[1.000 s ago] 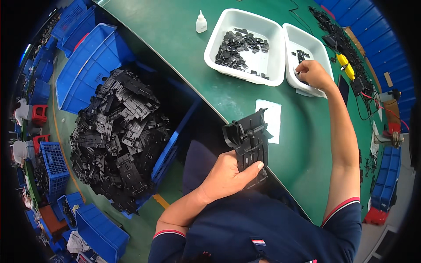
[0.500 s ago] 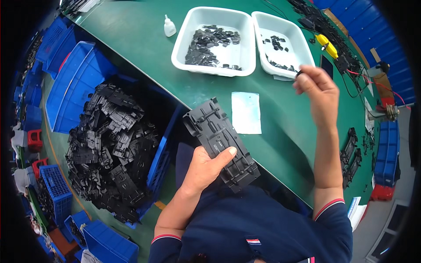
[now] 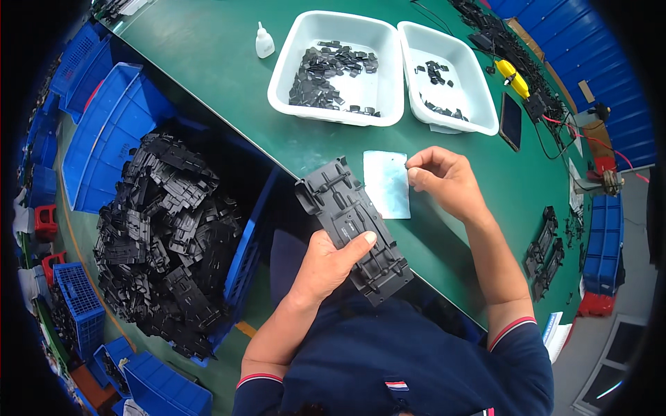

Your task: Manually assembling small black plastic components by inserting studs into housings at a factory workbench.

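Note:
My left hand [image 3: 334, 260] grips a long black molded plastic part [image 3: 357, 232] with ribs and posts, thumb pressed on its face. The part is tilted over the table's near edge, in front of my body. My right hand [image 3: 447, 184] is closed in a pinch by the right edge of a pale blue-white sheet [image 3: 386, 186] on the table. A small black plastic piece sits at its fingertips, mostly hidden by them. Beyond are two white tubs: the left tub [image 3: 277, 97] bears many small black pieces, the right tub [image 3: 489, 125] fewer.
A white dropper bottle [image 3: 264, 43] stands left of the tubs. A phone [image 3: 510, 121], a yellow tool [image 3: 512, 78] and cables lie at right. More black parts [image 3: 544, 253] rest near the right edge. A blue crate [image 3: 243, 267] heaped with black parts [image 3: 170, 236] stands at left.
My right hand has moved from beside the right tub, down and left to the pale sheet, still pinched. My left hand keeps its grip on the black part, nearly still.

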Demonstrator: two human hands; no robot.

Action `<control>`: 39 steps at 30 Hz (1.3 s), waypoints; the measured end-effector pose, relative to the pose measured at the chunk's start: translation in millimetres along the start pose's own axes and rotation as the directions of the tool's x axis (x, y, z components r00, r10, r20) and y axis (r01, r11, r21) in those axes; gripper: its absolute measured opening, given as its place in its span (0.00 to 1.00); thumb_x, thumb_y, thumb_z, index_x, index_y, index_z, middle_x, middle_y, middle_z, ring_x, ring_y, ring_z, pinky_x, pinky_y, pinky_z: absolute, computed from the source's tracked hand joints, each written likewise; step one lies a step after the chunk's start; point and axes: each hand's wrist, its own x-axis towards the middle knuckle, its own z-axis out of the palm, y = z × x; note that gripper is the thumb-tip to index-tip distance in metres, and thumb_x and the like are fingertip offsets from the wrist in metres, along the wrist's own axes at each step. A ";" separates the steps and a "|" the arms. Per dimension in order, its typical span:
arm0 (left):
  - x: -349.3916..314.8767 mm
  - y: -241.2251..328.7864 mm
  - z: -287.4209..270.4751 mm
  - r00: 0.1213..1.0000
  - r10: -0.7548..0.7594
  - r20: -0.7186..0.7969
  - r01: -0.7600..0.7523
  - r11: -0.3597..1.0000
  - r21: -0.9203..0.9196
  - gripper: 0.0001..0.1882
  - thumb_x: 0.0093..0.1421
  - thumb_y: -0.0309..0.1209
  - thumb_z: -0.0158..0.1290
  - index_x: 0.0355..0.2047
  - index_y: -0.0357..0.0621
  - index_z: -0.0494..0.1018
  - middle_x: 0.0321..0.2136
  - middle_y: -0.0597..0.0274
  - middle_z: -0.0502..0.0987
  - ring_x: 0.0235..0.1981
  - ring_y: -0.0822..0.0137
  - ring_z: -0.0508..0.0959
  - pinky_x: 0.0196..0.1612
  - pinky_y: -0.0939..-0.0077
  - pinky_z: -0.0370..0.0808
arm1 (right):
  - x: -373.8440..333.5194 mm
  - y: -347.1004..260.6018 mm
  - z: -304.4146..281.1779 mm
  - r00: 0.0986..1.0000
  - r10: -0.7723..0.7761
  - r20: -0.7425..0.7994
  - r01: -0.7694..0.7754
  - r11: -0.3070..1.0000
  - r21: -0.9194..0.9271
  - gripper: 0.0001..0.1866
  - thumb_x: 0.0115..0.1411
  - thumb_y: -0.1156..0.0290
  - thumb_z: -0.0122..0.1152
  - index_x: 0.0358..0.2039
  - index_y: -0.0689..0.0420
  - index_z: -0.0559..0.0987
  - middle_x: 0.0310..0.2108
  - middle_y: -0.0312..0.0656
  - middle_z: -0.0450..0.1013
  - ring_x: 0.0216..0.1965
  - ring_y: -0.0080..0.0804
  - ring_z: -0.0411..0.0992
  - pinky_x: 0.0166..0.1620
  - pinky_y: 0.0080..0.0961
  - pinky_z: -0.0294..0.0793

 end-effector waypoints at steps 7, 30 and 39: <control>1.8 3.3 -0.7 0.999 -0.043 0.017 0.043 0.999 -0.024 0.16 0.59 0.26 0.54 0.47 0.34 0.73 0.45 0.58 0.77 0.43 0.72 0.76 0.50 0.74 0.72 | 11.1 -4.1 9.0 0.997 -0.067 -0.026 0.055 0.944 -0.324 0.09 0.53 0.77 0.58 0.35 0.65 0.79 0.27 0.39 0.74 0.27 0.20 0.70 0.33 0.20 0.72; 3.8 4.1 -2.2 0.998 -0.039 0.048 0.039 0.999 -0.003 0.14 0.60 0.28 0.54 0.45 0.35 0.74 0.38 0.64 0.78 0.38 0.76 0.76 0.44 0.78 0.72 | 9.1 -12.9 11.8 0.966 -0.251 -0.065 0.189 0.853 -0.487 0.09 0.53 0.79 0.59 0.35 0.65 0.79 0.29 0.43 0.76 0.29 0.27 0.74 0.35 0.23 0.74; -3.8 10.3 1.2 0.989 0.136 -0.056 -0.134 0.990 0.039 0.10 0.61 0.27 0.53 0.41 0.34 0.75 0.36 0.64 0.77 0.37 0.75 0.75 0.42 0.78 0.72 | -66.5 -23.8 17.6 0.694 -0.710 0.119 0.676 0.585 -0.448 0.16 0.43 0.89 0.62 0.33 0.59 0.80 0.32 0.43 0.75 0.29 0.32 0.74 0.30 0.21 0.73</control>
